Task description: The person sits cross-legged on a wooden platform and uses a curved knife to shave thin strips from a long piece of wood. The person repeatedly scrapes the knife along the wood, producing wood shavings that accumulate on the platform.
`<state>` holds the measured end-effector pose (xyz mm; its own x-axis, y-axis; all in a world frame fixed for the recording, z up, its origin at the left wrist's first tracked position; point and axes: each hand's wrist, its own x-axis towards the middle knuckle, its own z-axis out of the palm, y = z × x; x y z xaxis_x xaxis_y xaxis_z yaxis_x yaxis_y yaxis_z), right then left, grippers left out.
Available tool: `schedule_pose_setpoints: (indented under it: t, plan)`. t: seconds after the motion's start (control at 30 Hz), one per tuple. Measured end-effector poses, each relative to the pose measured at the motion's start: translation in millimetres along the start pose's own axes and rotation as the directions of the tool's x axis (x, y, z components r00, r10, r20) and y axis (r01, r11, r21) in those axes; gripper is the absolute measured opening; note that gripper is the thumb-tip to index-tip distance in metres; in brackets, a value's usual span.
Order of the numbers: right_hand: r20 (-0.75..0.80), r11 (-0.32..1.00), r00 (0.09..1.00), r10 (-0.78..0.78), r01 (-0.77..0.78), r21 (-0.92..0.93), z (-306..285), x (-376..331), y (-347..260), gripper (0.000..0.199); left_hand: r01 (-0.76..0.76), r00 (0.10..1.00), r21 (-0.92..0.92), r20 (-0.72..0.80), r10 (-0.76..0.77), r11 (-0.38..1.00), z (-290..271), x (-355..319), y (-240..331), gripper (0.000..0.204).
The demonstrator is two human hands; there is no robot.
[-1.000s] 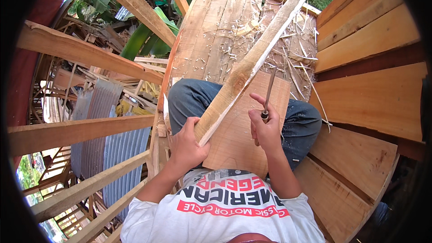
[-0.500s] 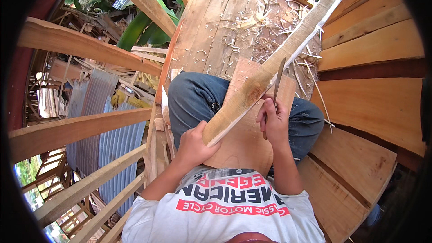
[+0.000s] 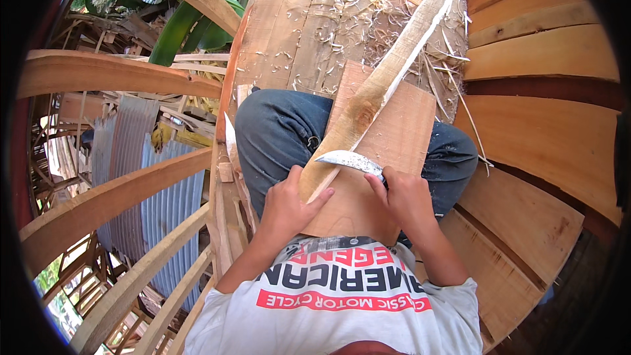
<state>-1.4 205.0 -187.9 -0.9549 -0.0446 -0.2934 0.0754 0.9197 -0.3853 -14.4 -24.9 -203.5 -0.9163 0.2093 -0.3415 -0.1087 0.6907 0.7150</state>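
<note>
A long pale wooden slat (image 3: 388,79) runs from my lap up to the far right. My left hand (image 3: 289,207) grips its near end. My right hand (image 3: 404,197) holds a knife with a curved metal blade (image 3: 348,160), its edge laid across the slat just above my left hand. Under the slat a flat reddish board (image 3: 401,138) lies across my knees in blue jeans.
Wood shavings (image 3: 394,26) are scattered over the plank floor (image 3: 296,20) ahead. Curved wooden planks (image 3: 545,131) rise on the right. On the left, curved wooden ribs (image 3: 105,200) stand over a drop to corrugated metal sheets (image 3: 158,204) and green leaves (image 3: 177,33).
The knife went from pointing upright beside the slat to lying across it. The slat's near end shifted slightly right and lower in my left hand.
</note>
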Motion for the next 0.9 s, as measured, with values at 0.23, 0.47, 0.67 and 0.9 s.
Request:
schedule_pose_setpoints:
  t: [0.23, 0.47, 0.67, 0.9]
  plan:
    - [-0.019, 0.991, 1.000, -0.015, 0.012, -0.131, 5.0, 8.9, 6.8, 0.052, 0.043, 0.996, 0.068, 0.074, -0.048, 0.997, -1.1, 1.2, -0.8, 0.051]
    - [-0.062, 0.979, 0.997, -0.043, 0.030, -0.200, 3.2, 21.3, 16.9, 0.053, 0.041, 0.996, 0.049, 0.079, -0.045, 0.998, -0.3, 1.5, -2.6, 0.049]
    - [-0.098, 0.964, 0.992, -0.080, 0.052, -0.260, 3.7, 30.1, 24.2, 0.053, 0.039, 0.996, 0.020, 0.081, -0.041, 0.999, 2.0, 3.4, -4.8, 0.048]
    - [-0.144, 0.952, 0.981, -0.127, 0.080, -0.297, 6.3, 36.2, 29.1, 0.054, 0.049, 0.995, 0.031, 0.079, -0.052, 0.998, 2.8, 4.2, -5.0, 0.048]
